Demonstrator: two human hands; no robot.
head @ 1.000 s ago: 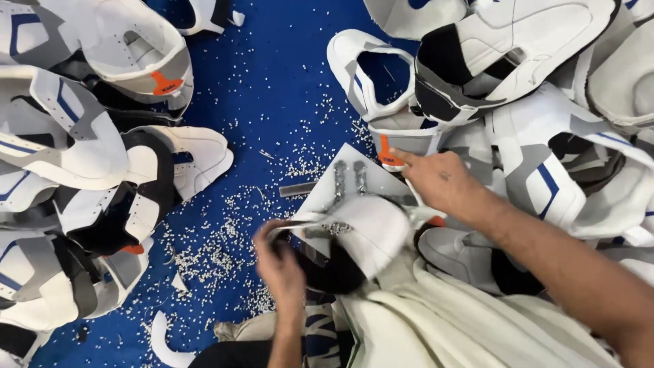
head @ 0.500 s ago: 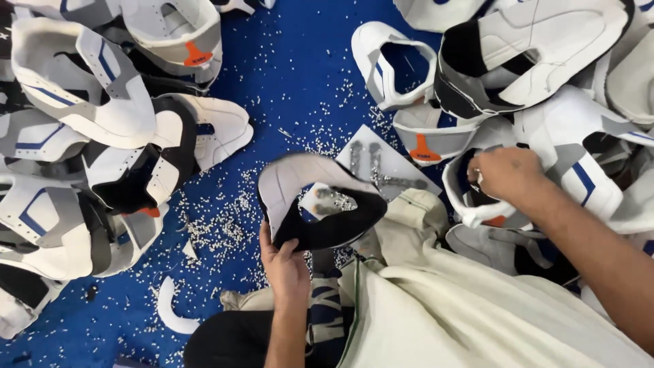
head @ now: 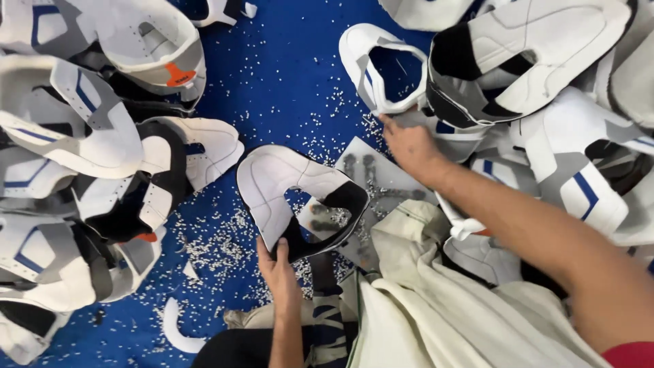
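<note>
Left hand point(head: 279, 269) pinches white-and-black upper point(head: 289, 197) by lower edge, above blue mat point(head: 293, 75). Right hand point(head: 409, 146) reaches, fingers spread, touching right pile point(head: 545, 82); grip unclear. Left pile point(head: 102, 170) looks handled; many uppers left at right.

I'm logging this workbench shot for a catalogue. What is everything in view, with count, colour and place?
held shoe upper: one, white with black heel, centre
shoe uppers, left pile: many, white, blue, black, orange tabs
shoe uppers, right pile: many, same colours
blue surface: one, underneath
white punch bits: countless, scattered centre
grey metal plate: one, centre
cream cloth: one, bottom right
left hand: grips held shoe upper
right hand: on right pile
</note>
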